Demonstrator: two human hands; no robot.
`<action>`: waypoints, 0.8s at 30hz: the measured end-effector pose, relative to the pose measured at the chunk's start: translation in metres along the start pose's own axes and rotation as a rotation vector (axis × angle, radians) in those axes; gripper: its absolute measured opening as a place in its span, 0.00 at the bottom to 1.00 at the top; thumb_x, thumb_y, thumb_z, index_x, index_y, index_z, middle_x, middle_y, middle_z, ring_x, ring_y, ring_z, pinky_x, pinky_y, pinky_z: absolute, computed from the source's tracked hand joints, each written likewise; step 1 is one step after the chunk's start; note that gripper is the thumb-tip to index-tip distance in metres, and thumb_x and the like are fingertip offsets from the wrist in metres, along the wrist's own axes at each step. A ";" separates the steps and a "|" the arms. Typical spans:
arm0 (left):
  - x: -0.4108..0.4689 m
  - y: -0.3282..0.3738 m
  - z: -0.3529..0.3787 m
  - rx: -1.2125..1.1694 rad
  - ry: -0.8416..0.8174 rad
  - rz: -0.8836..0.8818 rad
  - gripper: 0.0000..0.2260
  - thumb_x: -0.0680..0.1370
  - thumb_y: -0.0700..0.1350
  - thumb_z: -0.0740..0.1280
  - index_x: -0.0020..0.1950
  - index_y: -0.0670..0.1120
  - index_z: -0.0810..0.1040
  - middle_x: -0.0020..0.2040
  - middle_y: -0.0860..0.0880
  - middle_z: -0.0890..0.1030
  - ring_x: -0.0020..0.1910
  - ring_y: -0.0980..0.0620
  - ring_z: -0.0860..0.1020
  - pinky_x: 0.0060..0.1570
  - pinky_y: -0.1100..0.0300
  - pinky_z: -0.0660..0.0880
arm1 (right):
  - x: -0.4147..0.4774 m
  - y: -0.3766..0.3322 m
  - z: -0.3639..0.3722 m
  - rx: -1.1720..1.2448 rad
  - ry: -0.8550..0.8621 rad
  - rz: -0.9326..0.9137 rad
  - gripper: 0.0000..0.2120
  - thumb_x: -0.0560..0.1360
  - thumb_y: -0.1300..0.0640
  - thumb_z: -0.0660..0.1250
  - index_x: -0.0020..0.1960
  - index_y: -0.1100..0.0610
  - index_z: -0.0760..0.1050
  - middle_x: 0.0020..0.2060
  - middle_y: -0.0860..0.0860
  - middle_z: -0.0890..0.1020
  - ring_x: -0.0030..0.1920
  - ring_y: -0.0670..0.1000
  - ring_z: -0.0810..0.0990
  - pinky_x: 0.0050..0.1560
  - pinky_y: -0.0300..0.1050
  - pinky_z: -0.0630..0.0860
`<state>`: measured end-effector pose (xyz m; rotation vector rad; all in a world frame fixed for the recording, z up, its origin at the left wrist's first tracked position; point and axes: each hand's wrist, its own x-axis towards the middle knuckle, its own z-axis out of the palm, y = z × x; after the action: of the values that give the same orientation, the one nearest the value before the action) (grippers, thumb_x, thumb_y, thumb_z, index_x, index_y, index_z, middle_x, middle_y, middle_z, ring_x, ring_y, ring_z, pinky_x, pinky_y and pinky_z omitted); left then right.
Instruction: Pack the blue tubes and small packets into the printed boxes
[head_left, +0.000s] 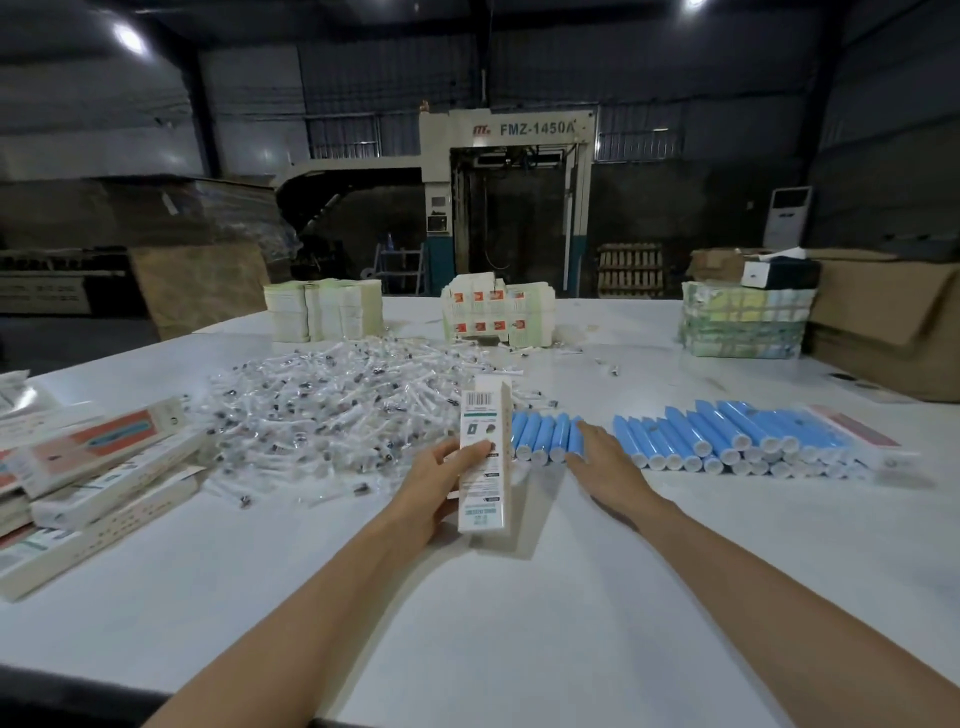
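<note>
A wide white table (519, 597) filled most of the view. Beyond its far edge stood a tall machine (506, 197) marked FMZ-1450A. Brown cardboard cartons (883, 332) sat at the table's far right corner.

A broad heap of small packets (332, 410) lay on the table left of centre. To the right, the blue tubes (717, 436) lay side by side in a long row, white caps toward the person. A smaller group of tubes (540, 436) lay near the middle, just beside the heap.

Finished printed boxes (104, 467) were piled flat at the left edge. Three bundles of flat, unfolded box blanks (493, 317) stood along the far side of the table.

One printed box (485, 457) stood upright near the centre, barcode at the top, its lower end close to the table. It was just in front of the smaller group of tubes.

The left hand (441, 483) gripped this box from the left, its fingers wrapped around the side. The right hand (608, 462) lay flat with its fingers straight and spread, their tips touching the nearest tubes of the smaller group and holding nothing.
</note>
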<state>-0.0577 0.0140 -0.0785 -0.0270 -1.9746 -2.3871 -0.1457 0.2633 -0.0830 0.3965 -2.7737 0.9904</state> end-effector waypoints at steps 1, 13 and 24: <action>0.000 0.000 0.001 -0.010 -0.002 0.002 0.18 0.76 0.52 0.80 0.65 0.50 0.85 0.56 0.42 0.89 0.48 0.46 0.88 0.42 0.53 0.84 | 0.001 -0.003 0.000 -0.032 -0.021 -0.007 0.23 0.86 0.48 0.60 0.78 0.56 0.66 0.75 0.52 0.71 0.73 0.54 0.70 0.71 0.55 0.70; 0.004 0.003 0.005 -0.102 -0.016 0.038 0.19 0.79 0.42 0.76 0.70 0.48 0.80 0.53 0.46 0.90 0.44 0.49 0.88 0.36 0.57 0.83 | -0.058 -0.010 -0.019 -0.549 0.149 -0.095 0.08 0.86 0.54 0.58 0.53 0.57 0.71 0.47 0.52 0.73 0.48 0.58 0.80 0.41 0.47 0.65; -0.010 0.004 0.011 -0.025 -0.131 0.117 0.23 0.77 0.41 0.79 0.72 0.46 0.80 0.59 0.44 0.88 0.55 0.42 0.88 0.46 0.49 0.86 | -0.050 -0.014 -0.040 -0.339 -0.063 0.179 0.13 0.82 0.51 0.65 0.46 0.57 0.66 0.42 0.52 0.76 0.42 0.54 0.74 0.35 0.46 0.64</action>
<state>-0.0475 0.0244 -0.0732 -0.2987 -1.9356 -2.3920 -0.0910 0.2880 -0.0564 0.1333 -2.9983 0.5273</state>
